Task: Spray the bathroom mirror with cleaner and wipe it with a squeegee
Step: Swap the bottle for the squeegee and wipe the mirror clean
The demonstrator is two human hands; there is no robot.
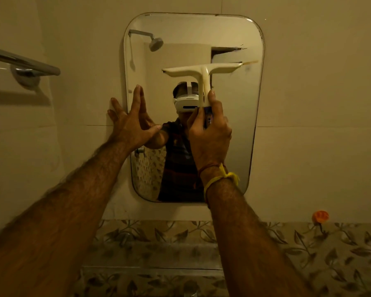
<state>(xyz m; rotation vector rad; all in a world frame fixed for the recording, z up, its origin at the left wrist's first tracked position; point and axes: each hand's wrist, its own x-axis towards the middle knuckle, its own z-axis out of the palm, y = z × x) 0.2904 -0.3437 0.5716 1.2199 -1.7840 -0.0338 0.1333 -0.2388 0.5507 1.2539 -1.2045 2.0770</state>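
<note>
The wiping step looks to be in hand: the right hand (210, 133) is clenched around the handle of a white squeegee (204, 71), whose blade lies level across the upper right part of the mirror (240, 125), apparently pressed to the glass, though contact at the blade edge is hard to confirm in this dim light. No spray bottle is in view, so the spraying seems already done. Above the blade, near the top right of the glass, faint smears suggest wet cleaner remains there. The next move, as I judge it, calls for a steady pull down the glass with even pressure, keeping the blade level so no streak is left. The right arm reaches up and forward, wrist straight, with a yellow thread (225, 177) tied round it. The left hand (130, 121) is released, holding nothing, fingers spread and palm laid against the left edge of the mirror and the wall (308, 93) beside it, seemingly to brace. A towel rail (24, 61) juts out at far left.
</note>
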